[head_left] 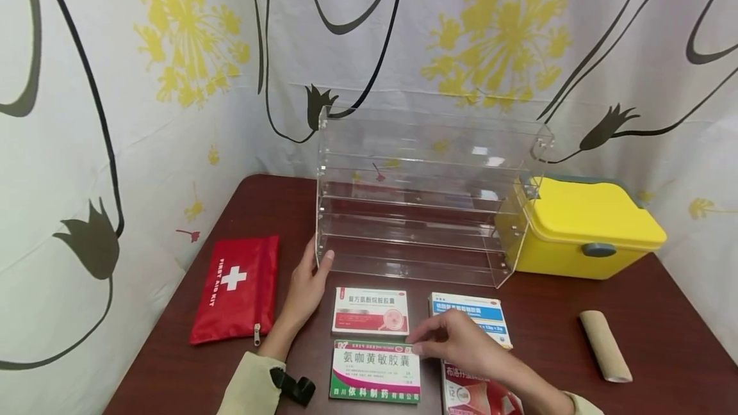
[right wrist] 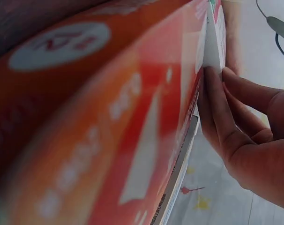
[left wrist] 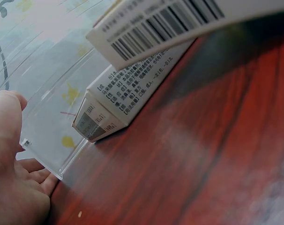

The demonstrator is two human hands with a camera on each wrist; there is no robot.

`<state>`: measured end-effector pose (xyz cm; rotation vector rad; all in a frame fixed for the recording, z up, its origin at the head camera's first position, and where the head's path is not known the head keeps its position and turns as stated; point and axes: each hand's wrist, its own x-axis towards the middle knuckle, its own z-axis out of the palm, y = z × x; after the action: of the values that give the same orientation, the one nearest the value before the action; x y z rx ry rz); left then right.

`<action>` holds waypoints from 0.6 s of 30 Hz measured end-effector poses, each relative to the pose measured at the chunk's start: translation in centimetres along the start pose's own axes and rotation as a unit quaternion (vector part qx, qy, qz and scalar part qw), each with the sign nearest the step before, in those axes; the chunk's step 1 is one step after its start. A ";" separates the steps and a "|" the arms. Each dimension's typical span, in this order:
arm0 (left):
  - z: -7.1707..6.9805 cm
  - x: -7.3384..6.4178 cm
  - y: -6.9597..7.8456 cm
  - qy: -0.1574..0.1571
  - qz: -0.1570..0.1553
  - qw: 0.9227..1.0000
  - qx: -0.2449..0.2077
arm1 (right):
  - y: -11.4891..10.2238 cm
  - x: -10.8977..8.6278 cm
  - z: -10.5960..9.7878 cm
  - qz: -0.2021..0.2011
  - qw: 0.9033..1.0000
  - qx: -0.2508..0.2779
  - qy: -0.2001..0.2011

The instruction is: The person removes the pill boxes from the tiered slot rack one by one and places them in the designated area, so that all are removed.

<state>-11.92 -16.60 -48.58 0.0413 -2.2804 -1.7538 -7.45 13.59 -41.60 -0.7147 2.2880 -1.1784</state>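
Note:
My left hand (head_left: 307,284) holds the lower left edge of a clear acrylic shelf rack (head_left: 415,264), thumb on one side of the panel and fingers on the other, as the left wrist view confirms. With thumb and fingers, my right hand (head_left: 461,341) pinches the right edge of a green and white medicine box (head_left: 375,371). Just behind that lies a red and white medicine box (head_left: 370,311). A blue and white medicine box (head_left: 469,310) sits partly behind the right hand. Under the right forearm is a red medicine box (head_left: 478,399), partly covered.
A red first aid pouch (head_left: 239,290) lies on the left of the dark wooden table (head_left: 167,373). At the rack's right side stands a yellow lidded box (head_left: 594,229). A cardboard tube (head_left: 605,346) lies at the right. Patterned curtain (head_left: 375,37) hangs behind.

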 end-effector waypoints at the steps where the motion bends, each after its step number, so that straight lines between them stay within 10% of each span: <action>1: 0.0 0.0 0.0 0.000 0.001 1.000 0.000 | 0.0 0.0 0.1 -0.005 1.000 -0.008 0.002; 18: 0.1 -0.2 0.2 -0.006 0.005 1.000 0.003 | -0.3 0.1 1.5 -0.035 0.995 -0.089 0.037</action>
<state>-11.72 -16.40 -48.49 0.0217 -2.2901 -1.7477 -6.54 12.56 -42.15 -0.8367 2.4712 -1.0562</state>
